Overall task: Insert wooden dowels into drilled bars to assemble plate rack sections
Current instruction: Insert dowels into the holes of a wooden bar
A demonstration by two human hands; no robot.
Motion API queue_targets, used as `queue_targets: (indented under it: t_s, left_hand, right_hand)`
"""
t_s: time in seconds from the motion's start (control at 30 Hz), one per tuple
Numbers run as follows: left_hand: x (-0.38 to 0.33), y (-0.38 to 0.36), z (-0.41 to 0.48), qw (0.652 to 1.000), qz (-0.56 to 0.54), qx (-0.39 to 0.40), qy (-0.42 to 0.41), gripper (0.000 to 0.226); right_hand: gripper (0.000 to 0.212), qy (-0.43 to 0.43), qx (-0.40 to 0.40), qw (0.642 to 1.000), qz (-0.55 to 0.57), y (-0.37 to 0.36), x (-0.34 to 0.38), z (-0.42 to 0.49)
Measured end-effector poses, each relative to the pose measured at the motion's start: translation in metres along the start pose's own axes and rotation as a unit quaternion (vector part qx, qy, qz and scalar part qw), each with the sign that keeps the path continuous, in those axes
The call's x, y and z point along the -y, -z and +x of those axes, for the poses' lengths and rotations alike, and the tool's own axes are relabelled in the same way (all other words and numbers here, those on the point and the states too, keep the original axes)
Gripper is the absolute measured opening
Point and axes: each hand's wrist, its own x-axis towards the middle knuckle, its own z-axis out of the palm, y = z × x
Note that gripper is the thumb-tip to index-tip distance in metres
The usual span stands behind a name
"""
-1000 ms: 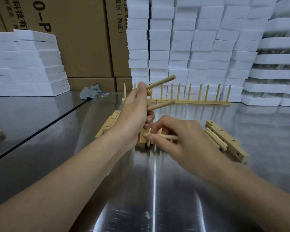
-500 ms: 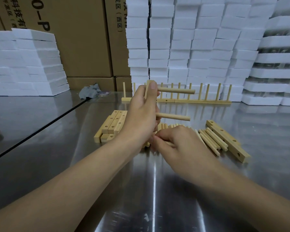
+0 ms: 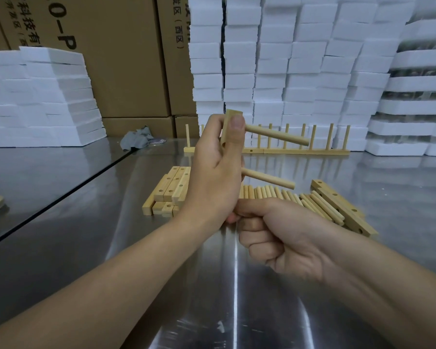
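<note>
While my left hand [image 3: 212, 187] grips the bar [image 3: 230, 117] upright, its two seated dowels [image 3: 277, 135] pointing right, my right hand [image 3: 287, 243] sits curled just below, nearer the loose dowels [image 3: 287, 195]; possibly holding one, hidden.

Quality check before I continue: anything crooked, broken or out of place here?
Nothing stands out. The two dowels in the bar that the left hand grips run roughly parallel; the loose dowels lie in a neat row, and the finished section stands straight.

We see tall stacks of white foam blocks [image 3: 300, 59] at upper right, brown printed cardboard boxes [image 3: 126, 59] at upper centre, and a crumpled grey cloth [image 3: 137, 139] below them on the shiny steel table [image 3: 61, 177].
</note>
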Motion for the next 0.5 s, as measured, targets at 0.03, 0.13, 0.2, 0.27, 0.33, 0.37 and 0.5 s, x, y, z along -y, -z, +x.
queue_targets:
  t_s: [0.03,0.13,0.2,0.27,0.33,0.37,0.5]
  left_hand:
    - [-0.002,0.000,0.000,1.000,0.000,0.001,-0.009,0.034]
    - [-0.009,-0.001,-0.001,0.999,0.008,0.010,-0.049,0.026]
    - [-0.014,-0.002,-0.002,0.996,0.014,0.018,-0.081,0.021]
    - [-0.017,-0.004,-0.003,0.994,0.018,0.023,-0.108,0.018]
    - [-0.016,-0.005,-0.005,0.993,0.025,0.013,-0.118,0.019]
    - [-0.014,-0.005,-0.006,0.993,0.029,0.005,-0.116,0.019]
    - [-0.004,-0.004,-0.005,0.997,0.037,-0.026,-0.066,0.025]
  right_hand:
    - [0.046,-0.007,0.009,1.000,0.012,0.001,0.001,0.000]
    - [0.035,-0.042,0.056,0.996,0.057,0.004,0.009,-0.001]
    - [0.028,-0.065,0.102,0.989,0.084,0.007,0.014,-0.004]
    - [0.028,-0.079,0.133,0.984,0.089,0.011,0.018,-0.005]
    - [0.029,-0.082,0.135,0.985,0.064,0.014,0.019,-0.004]
    - [0.034,-0.077,0.122,0.989,0.041,0.015,0.019,-0.003]
    - [0.041,-0.011,0.029,0.999,-0.023,0.017,0.014,0.001]
